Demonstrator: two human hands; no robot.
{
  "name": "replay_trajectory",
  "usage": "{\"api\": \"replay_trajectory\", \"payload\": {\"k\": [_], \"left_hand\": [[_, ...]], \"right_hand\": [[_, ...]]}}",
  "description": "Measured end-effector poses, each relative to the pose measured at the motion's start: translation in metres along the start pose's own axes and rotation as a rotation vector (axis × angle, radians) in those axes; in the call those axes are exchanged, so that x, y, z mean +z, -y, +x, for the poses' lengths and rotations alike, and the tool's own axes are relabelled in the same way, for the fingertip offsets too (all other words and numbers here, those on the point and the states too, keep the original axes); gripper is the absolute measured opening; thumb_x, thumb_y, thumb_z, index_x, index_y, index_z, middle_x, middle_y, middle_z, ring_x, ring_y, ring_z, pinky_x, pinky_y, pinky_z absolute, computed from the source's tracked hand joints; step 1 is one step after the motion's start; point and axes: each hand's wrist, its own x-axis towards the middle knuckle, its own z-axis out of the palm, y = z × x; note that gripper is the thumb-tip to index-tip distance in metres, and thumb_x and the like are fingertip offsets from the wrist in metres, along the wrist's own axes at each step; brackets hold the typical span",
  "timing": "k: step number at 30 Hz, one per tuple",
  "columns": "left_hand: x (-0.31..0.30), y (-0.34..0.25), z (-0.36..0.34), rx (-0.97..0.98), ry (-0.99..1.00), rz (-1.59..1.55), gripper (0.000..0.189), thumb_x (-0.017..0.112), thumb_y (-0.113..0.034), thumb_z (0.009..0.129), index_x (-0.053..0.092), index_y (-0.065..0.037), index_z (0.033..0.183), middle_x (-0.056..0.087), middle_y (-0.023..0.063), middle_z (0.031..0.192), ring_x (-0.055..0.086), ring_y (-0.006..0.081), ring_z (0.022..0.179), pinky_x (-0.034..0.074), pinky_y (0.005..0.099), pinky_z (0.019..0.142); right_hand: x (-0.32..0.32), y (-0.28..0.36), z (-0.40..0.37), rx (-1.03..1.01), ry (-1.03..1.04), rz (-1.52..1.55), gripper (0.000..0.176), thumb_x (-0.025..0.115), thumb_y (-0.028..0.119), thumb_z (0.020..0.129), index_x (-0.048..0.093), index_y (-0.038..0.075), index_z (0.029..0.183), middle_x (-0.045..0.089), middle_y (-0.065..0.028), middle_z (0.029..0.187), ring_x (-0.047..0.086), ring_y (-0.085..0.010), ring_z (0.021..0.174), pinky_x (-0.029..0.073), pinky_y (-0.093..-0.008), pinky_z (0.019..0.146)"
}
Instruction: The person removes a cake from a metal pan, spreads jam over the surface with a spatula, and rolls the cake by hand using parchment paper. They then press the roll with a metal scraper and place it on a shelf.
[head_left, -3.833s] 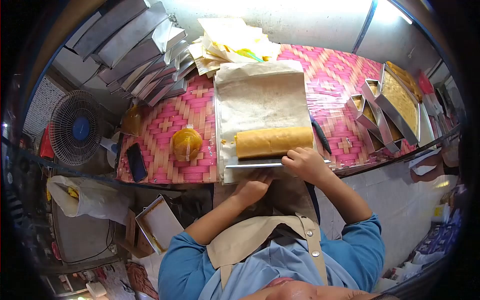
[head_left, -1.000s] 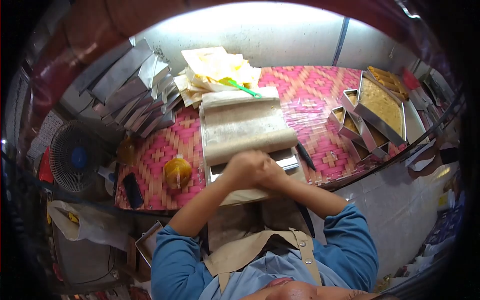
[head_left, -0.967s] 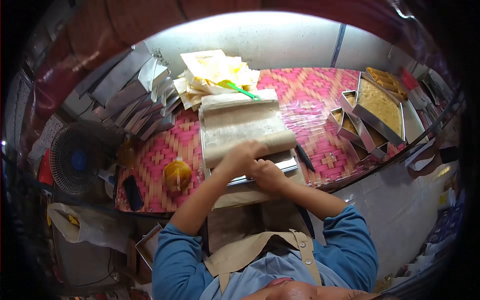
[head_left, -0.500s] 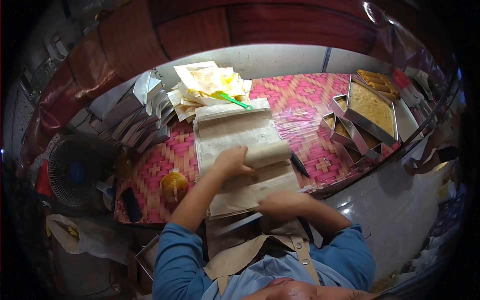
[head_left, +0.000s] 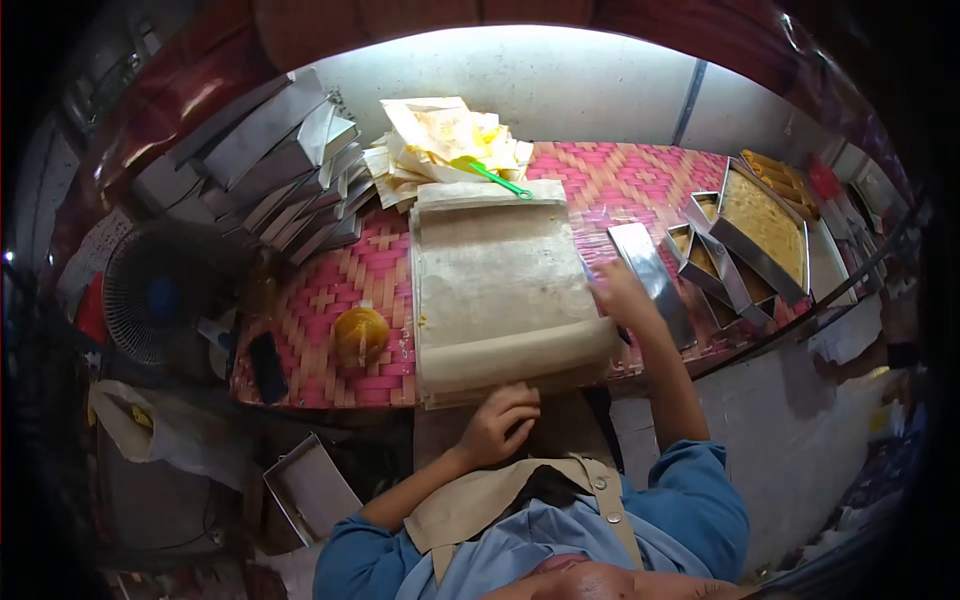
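Note:
A stack of greyish paper sheets (head_left: 500, 260) lies on the pink woven-pattern table, with a thick paper-covered roll (head_left: 510, 362) across its near edge. My left hand (head_left: 503, 424) is just in front of the roll, its fingers loosely bent and apart, and nothing shows in it. My right hand (head_left: 622, 295) is at the right edge of the stack with its fingers drawn together. A small bluish bit shows by its fingertips and a dark bit below it; what it grips is hidden. Beside that hand lies a long shiny metal piece (head_left: 645, 265).
Crumpled yellow-stained papers (head_left: 450, 135) with a green plastic utensil (head_left: 500, 180) are behind the stack. Metal pans (head_left: 300, 160) pile up at left; pans of cake (head_left: 760, 225) stand right. A round orange container (head_left: 360, 335), phone (head_left: 267, 367) and fan (head_left: 150, 290) are at left.
The roll has come toward me to the near edge of the sheets. My left hand has drawn back off it. My right hand has moved forward and right; the metal piece now lies beside it.

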Motion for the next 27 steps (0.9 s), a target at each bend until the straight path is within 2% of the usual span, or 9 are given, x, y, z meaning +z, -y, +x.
{"api": "replay_trajectory", "payload": {"k": [2,6,15,17,18,19,21,23,27], "left_hand": [[0.015,-0.003,-0.02,-0.692,0.223,-1.588,0.048,0.052,-0.02,0.092,0.035,-0.003,0.133,0.036,0.0191,0.138,0.044,0.0316,0.121,0.034,0.0424,0.103],[0.001,-0.009,0.002,-0.78,-0.012,-2.109,0.046,0.038,-0.023,0.097,0.027,-0.001,0.136,0.037,0.0194,0.136,0.044,0.0322,0.122,0.038,0.0408,0.102],[-0.021,-0.002,-0.004,-0.514,-0.309,-1.856,0.044,0.04,-0.022,0.095,0.031,-0.006,0.135,0.037,0.0125,0.138,0.036,0.0283,0.128,0.027,0.0408,0.11],[-0.029,0.012,-0.016,-0.481,-0.341,-0.639,0.044,0.041,-0.024,0.096,0.033,-0.002,0.133,0.039,0.0143,0.135,0.04,0.0299,0.125,0.028,0.0463,0.108],[-0.032,0.018,-0.023,-0.464,-0.369,-0.412,0.045,0.042,-0.025,0.096,0.033,-0.003,0.134,0.038,0.0139,0.136,0.039,0.0296,0.126,0.027,0.0462,0.108],[-0.033,0.026,-0.027,-0.46,-0.414,-0.532,0.046,0.042,-0.026,0.095,0.032,-0.005,0.134,0.037,0.0135,0.137,0.038,0.0292,0.127,0.027,0.0462,0.109],[-0.03,0.047,-0.04,-0.348,-0.577,-1.594,0.047,0.043,-0.028,0.095,0.031,-0.007,0.136,0.035,0.0128,0.138,0.035,0.0284,0.128,0.026,0.0461,0.109],[-0.033,0.068,-0.064,-0.109,-0.567,-2.145,0.049,0.043,-0.03,0.095,0.03,-0.01,0.137,0.032,0.0121,0.14,0.033,0.0276,0.13,0.025,0.046,0.11],[-0.077,0.102,-0.07,0.33,-0.307,-2.519,0.051,0.045,-0.034,0.094,0.03,-0.012,0.137,0.032,0.0113,0.139,0.032,0.027,0.13,0.027,0.0469,0.106]], "right_hand": [[0.013,0.039,0.004,-0.132,0.323,0.229,0.039,0.06,0.029,0.083,0.057,0.004,0.113,0.058,-0.0219,0.103,0.057,-0.0369,0.097,0.045,-0.0415,0.084],[0.024,0.115,-0.015,-0.23,0.79,0.116,0.055,0.049,0.047,0.084,0.055,0.002,0.115,0.059,-0.025,0.108,0.056,-0.037,0.103,0.043,-0.0413,0.087],[-0.024,0.184,-0.05,-0.582,0.304,0.065,0.058,0.063,0.037,0.078,0.046,0.011,0.126,0.048,-0.0151,0.12,0.042,-0.0337,0.115,0.029,-0.0456,0.098],[-0.04,0.201,-0.057,-0.718,0.206,0.162,0.056,0.063,0.031,0.079,0.044,0.017,0.13,0.044,-0.0125,0.124,0.038,-0.0307,0.12,0.027,-0.045,0.1],[-0.046,0.209,-0.06,-0.805,0.18,0.203,0.056,0.062,0.027,0.079,0.043,0.02,0.131,0.043,-0.011,0.126,0.036,-0.0293,0.122,0.026,-0.0449,0.101],[-0.051,0.217,-0.065,-0.834,0.176,0.231,0.055,0.061,0.021,0.08,0.043,0.021,0.132,0.041,-0.0093,0.129,0.035,-0.0289,0.124,0.025,-0.0436,0.102],[-0.056,0.231,-0.069,-0.973,0.175,0.309,0.051,0.062,0.025,0.082,0.046,0.02,0.13,0.035,-0.0085,0.138,0.034,-0.0287,0.124,0.026,-0.0429,0.103],[-0.06,0.242,-0.075,-1.107,0.184,0.439,0.053,0.064,0.033,0.082,0.047,0.019,0.131,0.029,-0.0108,0.142,0.034,-0.0319,0.124,0.032,-0.0444,0.102],[-0.081,0.259,-0.089,-1.288,0.017,0.353,0.059,0.066,0.031,0.078,0.045,0.021,0.133,0.031,-0.0119,0.142,0.036,-0.03,0.123,0.038,-0.0448,0.099]]}}
